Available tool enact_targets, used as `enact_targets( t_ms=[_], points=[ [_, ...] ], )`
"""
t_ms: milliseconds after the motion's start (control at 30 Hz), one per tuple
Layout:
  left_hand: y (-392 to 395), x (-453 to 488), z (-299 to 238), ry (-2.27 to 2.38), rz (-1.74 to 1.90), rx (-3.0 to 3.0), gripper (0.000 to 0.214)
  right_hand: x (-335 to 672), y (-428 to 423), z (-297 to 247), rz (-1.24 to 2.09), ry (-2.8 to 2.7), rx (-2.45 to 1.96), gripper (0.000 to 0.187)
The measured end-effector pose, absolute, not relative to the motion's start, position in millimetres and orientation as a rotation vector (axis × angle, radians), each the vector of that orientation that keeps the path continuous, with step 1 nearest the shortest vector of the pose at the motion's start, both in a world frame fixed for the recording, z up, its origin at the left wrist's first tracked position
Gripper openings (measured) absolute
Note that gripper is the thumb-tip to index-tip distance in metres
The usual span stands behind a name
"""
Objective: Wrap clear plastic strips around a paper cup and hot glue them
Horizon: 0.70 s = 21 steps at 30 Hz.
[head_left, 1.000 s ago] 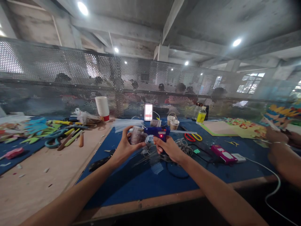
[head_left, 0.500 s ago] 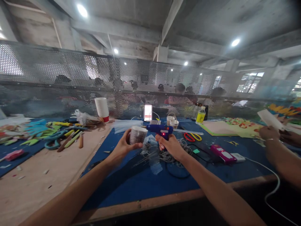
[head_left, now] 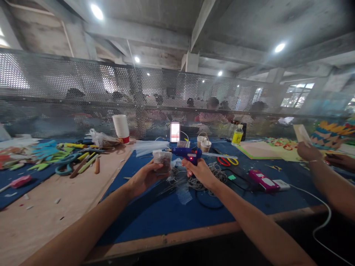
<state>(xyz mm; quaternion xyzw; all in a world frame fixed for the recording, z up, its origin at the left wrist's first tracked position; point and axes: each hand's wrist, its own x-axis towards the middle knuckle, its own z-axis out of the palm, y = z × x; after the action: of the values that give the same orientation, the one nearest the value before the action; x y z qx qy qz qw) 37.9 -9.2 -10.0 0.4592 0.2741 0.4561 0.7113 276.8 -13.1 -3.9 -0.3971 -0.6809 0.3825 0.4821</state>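
My left hand (head_left: 146, 177) is closed around a small cup (head_left: 162, 159) with a white rim and a greyish, textured wrap. In my right hand (head_left: 201, 171) is a blue hot glue gun (head_left: 185, 152), its red light lit and a clear glue stick (head_left: 219, 156) poking out of its back end. The gun's nozzle points left and is at the cup's rim; whether it touches cannot be told. Beneath both hands lies a tangle of grey cord (head_left: 210, 177) on a blue mat (head_left: 149, 221), with crumpled clear plastic (head_left: 184, 194) beside it.
Stacked paper cups (head_left: 121, 127) stand at the back left, near teal-handled scissors (head_left: 65, 164) and several tools. Small cups with handles (head_left: 205, 143), red-and-yellow scissors (head_left: 227, 161), a yellow-labelled bottle (head_left: 237, 136) and a magenta device (head_left: 263, 181) lie rightward. Another person's hand (head_left: 309, 151) holds paper.
My left hand has turned the cup more upright and shifted slightly, with the rim now by the nozzle. The glue gun has barely moved. The other person's hand has moved left with the paper.
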Motion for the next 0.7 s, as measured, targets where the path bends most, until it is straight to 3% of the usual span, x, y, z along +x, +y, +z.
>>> enact_targets(
  t_ms=[700],
  points=[
    [-13.8, 41.9, -4.8, 0.606, 1.004, 1.160, 0.043, 268.1, -19.1, -9.3, 1.000, -1.763, -1.006, 0.045]
  ],
)
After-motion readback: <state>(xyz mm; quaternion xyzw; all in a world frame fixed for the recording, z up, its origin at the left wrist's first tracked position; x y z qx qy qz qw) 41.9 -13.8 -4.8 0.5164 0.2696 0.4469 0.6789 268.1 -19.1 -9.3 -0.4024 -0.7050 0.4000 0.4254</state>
